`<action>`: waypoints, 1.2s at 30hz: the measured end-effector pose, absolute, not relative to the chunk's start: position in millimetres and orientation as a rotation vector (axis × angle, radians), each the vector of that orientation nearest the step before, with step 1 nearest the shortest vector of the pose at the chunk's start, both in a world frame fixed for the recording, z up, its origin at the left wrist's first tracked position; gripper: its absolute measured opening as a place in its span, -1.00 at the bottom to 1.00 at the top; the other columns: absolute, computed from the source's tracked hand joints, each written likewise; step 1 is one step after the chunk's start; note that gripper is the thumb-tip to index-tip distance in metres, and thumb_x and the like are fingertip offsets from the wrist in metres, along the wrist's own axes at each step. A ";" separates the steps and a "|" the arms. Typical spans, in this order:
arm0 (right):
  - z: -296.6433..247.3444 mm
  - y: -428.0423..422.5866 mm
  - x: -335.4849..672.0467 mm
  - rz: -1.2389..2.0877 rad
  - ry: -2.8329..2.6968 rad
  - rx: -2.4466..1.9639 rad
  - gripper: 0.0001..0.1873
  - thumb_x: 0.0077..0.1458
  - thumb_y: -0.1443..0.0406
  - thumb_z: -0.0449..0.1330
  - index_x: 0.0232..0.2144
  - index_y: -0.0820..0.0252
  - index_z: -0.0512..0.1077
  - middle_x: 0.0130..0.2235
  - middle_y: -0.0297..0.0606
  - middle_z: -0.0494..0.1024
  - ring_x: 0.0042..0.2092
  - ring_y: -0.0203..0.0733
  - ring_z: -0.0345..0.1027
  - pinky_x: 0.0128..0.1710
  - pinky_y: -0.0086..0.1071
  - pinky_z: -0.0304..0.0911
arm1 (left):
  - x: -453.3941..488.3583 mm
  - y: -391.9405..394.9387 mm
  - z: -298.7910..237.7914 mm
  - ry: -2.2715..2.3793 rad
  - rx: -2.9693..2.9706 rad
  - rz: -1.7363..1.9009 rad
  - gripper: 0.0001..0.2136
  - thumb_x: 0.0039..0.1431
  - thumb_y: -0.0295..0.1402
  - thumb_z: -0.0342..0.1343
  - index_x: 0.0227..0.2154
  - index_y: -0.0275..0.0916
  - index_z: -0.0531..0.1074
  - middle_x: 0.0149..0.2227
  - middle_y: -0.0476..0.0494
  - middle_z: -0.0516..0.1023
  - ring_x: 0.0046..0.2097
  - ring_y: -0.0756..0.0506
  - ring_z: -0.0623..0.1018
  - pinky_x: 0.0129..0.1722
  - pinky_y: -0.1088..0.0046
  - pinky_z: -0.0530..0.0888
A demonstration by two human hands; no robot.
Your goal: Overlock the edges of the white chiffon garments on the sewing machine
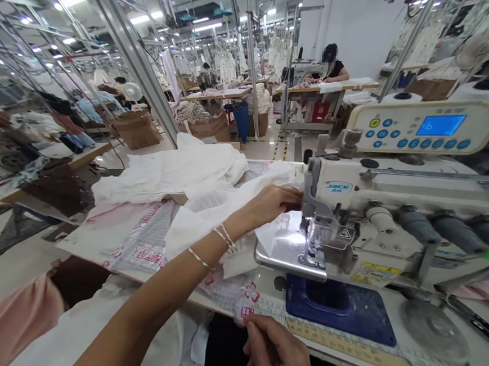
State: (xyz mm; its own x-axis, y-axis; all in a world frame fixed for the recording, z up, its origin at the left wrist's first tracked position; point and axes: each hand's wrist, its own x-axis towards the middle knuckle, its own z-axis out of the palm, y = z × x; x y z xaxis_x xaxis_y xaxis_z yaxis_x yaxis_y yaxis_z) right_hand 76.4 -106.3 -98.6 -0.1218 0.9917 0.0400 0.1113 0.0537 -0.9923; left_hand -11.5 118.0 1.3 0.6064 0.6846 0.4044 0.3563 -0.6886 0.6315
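I'm holding my left hand [274,201] on the white fabric [209,203], fingers curling down over a fold of it and gripping it, right up against the left end of the sewing machine [396,189]. Bracelets [223,238] are sitting on that wrist.

The fabric is running as a long heap from far left across the table [437,362] toward the machine. Its long axis is lying left to right, and its near end is spreading onto the shiny needle plate [283,254]. The presser foot [318,239] is just to the right of my left fingers and a little nearer to me, so the cloth edge is lying between grip and foot. A corner of cloth is touching the plate; I can't tell if it is under the foot.

My right hand [279,355] is hanging low at the front edge of the table, fingers curled in, thumb against forefinger. I can't tell if anything is pinched there. It is well apart from the fabric at the foot, so the left hand is the nearer one by far.

A measuring strip [342,340] is running along the table front, with a blue plate [340,309] behind it. A control panel [422,126] is glowing on top of the machine. A co-worker [332,66] is sitting at a far table.
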 end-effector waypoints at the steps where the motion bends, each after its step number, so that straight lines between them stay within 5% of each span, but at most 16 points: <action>1: -98.8 -105.3 76.2 1.222 -1.408 -1.203 -0.64 0.22 0.09 0.05 -0.33 0.16 0.56 -0.55 -0.32 0.49 -0.67 -0.37 0.34 -0.69 -0.58 0.19 | -11.4 120.2 0.2 0.859 2.301 0.925 -0.57 -0.19 -0.80 -0.04 -0.44 -0.21 0.59 -0.26 -0.02 0.64 -0.08 -0.06 0.58 0.04 0.37 0.47; 9: -87.5 -94.9 67.4 1.292 -1.385 -1.257 -0.50 0.20 -0.01 0.06 0.02 0.19 0.42 -0.54 -0.36 0.51 -0.63 -0.33 0.37 -0.62 -0.53 0.28 | -126.4 142.8 28.3 1.397 1.862 1.464 -0.63 -0.04 -0.62 -0.06 -0.17 -0.39 0.51 -0.26 -0.21 0.62 -0.30 -0.08 0.58 -0.31 0.37 0.53; 14: -69.6 -62.3 29.5 1.463 -1.375 -1.179 -0.32 0.23 -0.04 -0.05 0.23 0.27 0.14 -0.44 -0.30 0.53 -0.56 -0.25 0.41 -0.67 -0.47 0.28 | -205.1 122.5 40.4 1.677 1.792 1.674 -0.65 -0.08 -0.63 -0.09 -0.22 -0.39 0.47 -0.20 -0.22 0.55 -0.20 -0.09 0.52 -0.19 0.33 0.47; 17: -62.2 -37.0 1.9 1.351 -1.506 -1.193 -0.45 0.23 0.01 -0.02 0.09 0.27 0.31 -0.48 -0.32 0.50 -0.53 -0.23 0.38 -0.57 -0.44 0.27 | -207.2 93.3 36.4 1.651 1.952 1.569 -0.66 -0.03 -0.62 -0.13 -0.24 -0.35 0.47 -0.26 -0.18 0.54 -0.25 -0.06 0.50 -0.21 0.35 0.46; 19: -60.0 -26.3 -13.7 1.236 -1.575 -1.202 -0.63 0.16 0.04 0.10 -0.29 0.22 0.49 -0.58 -0.37 0.41 -0.54 -0.24 0.28 -0.52 -0.43 0.17 | -198.5 75.9 32.1 1.532 2.128 1.359 -0.65 -0.05 -0.64 -0.11 -0.29 -0.28 0.50 -0.27 -0.13 0.54 -0.23 -0.05 0.51 -0.17 0.37 0.46; 22: -57.7 -25.8 -27.6 1.144 -1.619 -1.158 -0.61 0.08 0.09 0.18 -0.66 0.16 0.32 -0.64 -0.42 0.24 -0.54 -0.28 0.12 -0.49 -0.43 0.07 | -188.1 61.0 22.0 1.323 2.345 0.977 -0.60 -0.22 -0.72 -0.04 -0.41 -0.17 0.56 -0.16 -0.06 0.54 -0.05 -0.09 0.49 0.02 0.32 0.40; 25: -50.0 -35.9 -27.0 1.162 -1.616 -1.054 -0.65 0.12 0.10 0.13 -0.60 0.18 0.31 -0.50 -0.37 0.30 -0.45 -0.27 0.20 -0.44 -0.44 0.15 | -190.6 62.9 11.9 1.227 2.413 0.766 -0.69 -0.30 -0.72 0.06 -0.57 -0.18 0.55 -0.10 -0.08 0.53 0.03 -0.17 0.45 0.08 0.23 0.37; 28: -27.7 -34.0 -20.7 1.261 -1.596 -0.934 -0.66 0.22 0.10 0.01 -0.42 0.20 0.36 -0.42 -0.31 0.40 -0.37 -0.24 0.34 -0.39 -0.44 0.29 | -207.0 79.9 19.7 1.221 2.383 0.835 -0.81 -0.24 -0.65 0.14 -0.58 -0.24 0.53 -0.21 -0.10 0.57 -0.11 -0.12 0.53 -0.03 0.31 0.46; 32: 35.2 14.8 -33.2 1.294 -1.652 -0.804 -0.71 0.20 0.12 0.08 -0.26 0.24 0.39 -0.42 -0.30 0.47 -0.43 -0.27 0.37 -0.47 -0.45 0.31 | -247.6 110.0 83.0 1.368 2.180 1.388 -0.86 0.10 -0.47 0.03 -0.41 -0.34 0.50 -0.53 0.06 0.50 -0.50 0.10 0.45 -0.34 0.53 0.52; 36: 117.4 72.5 -64.9 1.064 -1.721 -0.755 -0.87 0.08 0.34 0.20 -0.31 0.33 0.41 -0.50 -0.44 0.33 -0.46 -0.40 0.25 -0.44 -0.50 0.18 | -288.4 118.7 187.7 1.455 1.849 2.060 -0.81 0.28 -0.35 -0.11 -0.26 -0.31 0.39 -0.56 0.12 0.36 -0.48 0.10 0.48 -0.45 0.58 0.51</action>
State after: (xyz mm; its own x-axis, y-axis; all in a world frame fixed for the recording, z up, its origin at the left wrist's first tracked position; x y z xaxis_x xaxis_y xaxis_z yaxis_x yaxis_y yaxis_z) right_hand -64.9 72.5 117.4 -0.3651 0.8431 0.3948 0.0238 0.4324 -0.9014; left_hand -288.4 118.7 187.7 -0.3011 0.5595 0.7722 0.5406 -0.5669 0.6216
